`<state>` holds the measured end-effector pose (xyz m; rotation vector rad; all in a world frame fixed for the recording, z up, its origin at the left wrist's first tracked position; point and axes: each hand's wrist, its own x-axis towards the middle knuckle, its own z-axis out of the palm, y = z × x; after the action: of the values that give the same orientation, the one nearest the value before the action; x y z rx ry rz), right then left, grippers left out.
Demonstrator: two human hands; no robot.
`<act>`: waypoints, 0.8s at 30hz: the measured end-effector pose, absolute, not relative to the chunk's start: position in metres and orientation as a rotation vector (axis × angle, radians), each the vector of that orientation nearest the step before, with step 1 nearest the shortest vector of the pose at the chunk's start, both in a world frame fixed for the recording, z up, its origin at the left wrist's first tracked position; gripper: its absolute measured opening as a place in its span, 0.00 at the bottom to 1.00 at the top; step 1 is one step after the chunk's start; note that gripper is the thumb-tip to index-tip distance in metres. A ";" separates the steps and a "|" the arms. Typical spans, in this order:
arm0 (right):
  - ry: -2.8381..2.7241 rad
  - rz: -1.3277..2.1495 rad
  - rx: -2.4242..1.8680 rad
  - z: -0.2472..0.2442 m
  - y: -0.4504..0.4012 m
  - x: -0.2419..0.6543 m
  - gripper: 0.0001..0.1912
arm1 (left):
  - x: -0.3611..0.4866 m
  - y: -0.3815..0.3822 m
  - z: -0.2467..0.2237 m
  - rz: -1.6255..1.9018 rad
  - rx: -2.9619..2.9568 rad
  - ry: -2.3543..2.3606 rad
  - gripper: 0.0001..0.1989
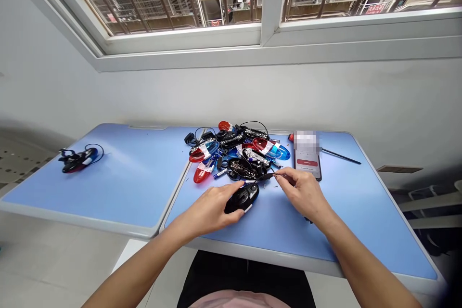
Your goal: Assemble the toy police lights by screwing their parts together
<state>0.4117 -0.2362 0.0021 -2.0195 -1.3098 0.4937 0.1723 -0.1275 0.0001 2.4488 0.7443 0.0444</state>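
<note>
My left hand [215,206] grips a black oval housing [242,198] on the blue table, with the thumb along its near side and the fingers along its far side. The housing lies with its black face up, and a pale strip shows at its edge. My right hand [303,193] is closed in a pinch on a thin black cable [266,177], just right of the housing and above the tabletop. Behind both hands is a heap of red-and-blue clear plastic shells [271,148], black circuit-like pieces [242,168] and cables.
A phone [307,160] with a lit screen lies to the right. A long black rod-like tool [341,156] with a red end lies behind it. On the left table, another black-and-red oval unit [80,159] sits with its cable. A wall and window stand behind.
</note>
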 end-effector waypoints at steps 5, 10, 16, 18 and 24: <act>-1.382 0.545 -2.037 0.004 -0.236 0.410 0.15 | 0.168 -0.132 -0.017 0.234 2.772 0.743 0.29; -1.508 0.684 -1.863 0.000 -0.235 0.401 0.16 | 0.170 -0.134 -0.019 0.229 2.831 0.685 0.31; -1.503 0.688 -1.871 0.001 -0.236 0.399 0.15 | 0.177 -0.135 -0.009 0.213 2.575 0.828 0.25; -1.500 0.676 -1.914 0.003 -0.236 0.399 0.14 | 0.180 -0.135 -0.005 0.226 2.423 0.841 0.23; -1.569 0.677 -2.036 0.005 -0.237 0.393 0.22 | 0.187 -0.134 -0.002 0.211 2.076 0.893 0.26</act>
<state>0.3931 -0.2370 0.0051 -2.0362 -1.5690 0.6775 0.1872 -0.1339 -0.0015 2.0755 0.8930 0.2114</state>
